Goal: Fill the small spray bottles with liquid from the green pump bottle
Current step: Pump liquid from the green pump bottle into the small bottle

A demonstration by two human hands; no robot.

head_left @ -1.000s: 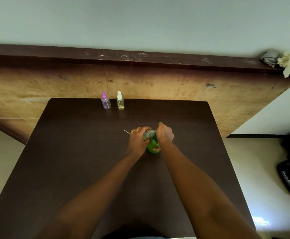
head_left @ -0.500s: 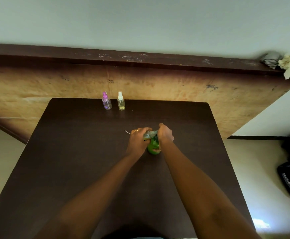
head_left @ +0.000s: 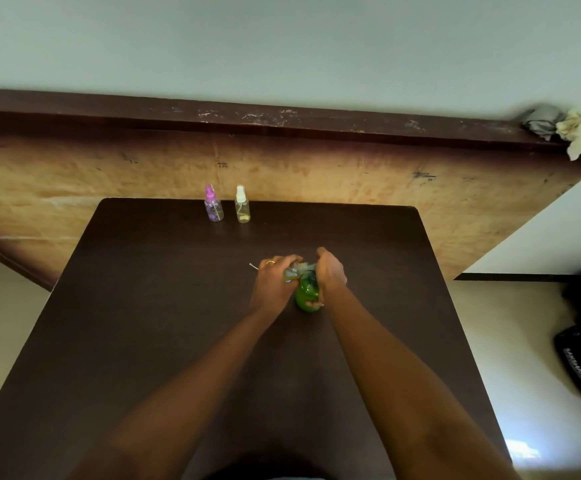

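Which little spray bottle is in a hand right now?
The clear one in the left hand, beside the green pump bottle; the pink-topped and white-topped ones stand at the table's far edge.

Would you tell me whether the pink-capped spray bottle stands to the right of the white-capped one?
No, the pink-capped spray bottle stands left of the white-capped spray bottle.

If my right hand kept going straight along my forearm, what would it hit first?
Probably nothing on the table: the right hand, gripping the green bottle, aims just right of the white-capped bottle, so likely the wooden board behind. Depth is unclear.
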